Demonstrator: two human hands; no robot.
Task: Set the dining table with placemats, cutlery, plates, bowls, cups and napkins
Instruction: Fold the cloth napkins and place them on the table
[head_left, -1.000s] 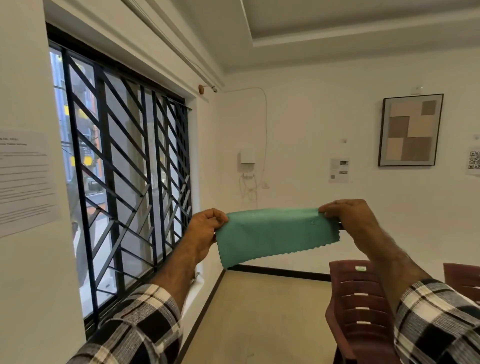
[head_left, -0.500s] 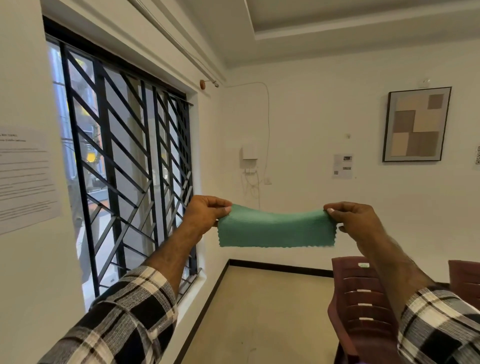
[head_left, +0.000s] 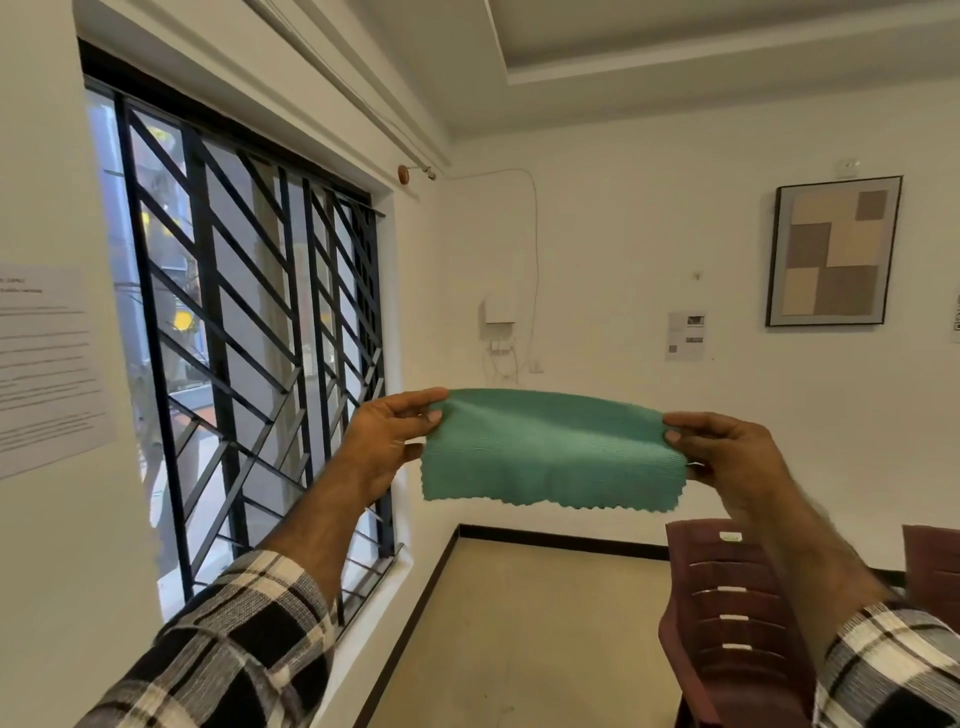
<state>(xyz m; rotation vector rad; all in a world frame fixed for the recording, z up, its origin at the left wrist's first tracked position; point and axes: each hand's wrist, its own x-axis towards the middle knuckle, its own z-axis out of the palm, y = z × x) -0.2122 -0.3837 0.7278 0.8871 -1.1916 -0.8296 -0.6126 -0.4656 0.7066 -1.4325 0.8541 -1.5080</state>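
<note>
- Napkin (head_left: 550, 447), a green cloth with a zigzag lower edge, is held up in the air at chest height between both hands, in front of the white far wall (head_left: 613, 249).
- Left hand (head_left: 387, 441) pinches the napkin's left upper corner: the thumb lies on the near face of the cloth, the forefinger runs along its top edge, and the other fingers curl behind.
- Right hand (head_left: 727, 452) pinches the right upper corner in the same way, thumb on the near side and fingers curled round the edge behind it.
- Between the two grips the cloth is stretched sideways, its top bowing slightly upward and toward the wall; the lower edge hangs free and touches nothing.
- Both forearms reach up from the bottom of the view, each in a black-and-white checked sleeve (head_left: 244, 639) pushed back from the wrist.
- Below the right forearm stands a dark red plastic chair (head_left: 727, 613) with a slatted back; the edge of a second chair (head_left: 932, 566) shows just beside it at the right border.
- To the left is a window with a black metal grille (head_left: 249, 322), and a printed sheet (head_left: 47, 364) is stuck on the wall near it.
- On the far wall hang a framed picture (head_left: 834, 252) of beige and brown blocks, a small white box (head_left: 500, 307) with cables, and a small notice (head_left: 685, 335).
- A tan floor (head_left: 530, 623) with a dark skirting line lies beneath the napkin, well below it.
</note>
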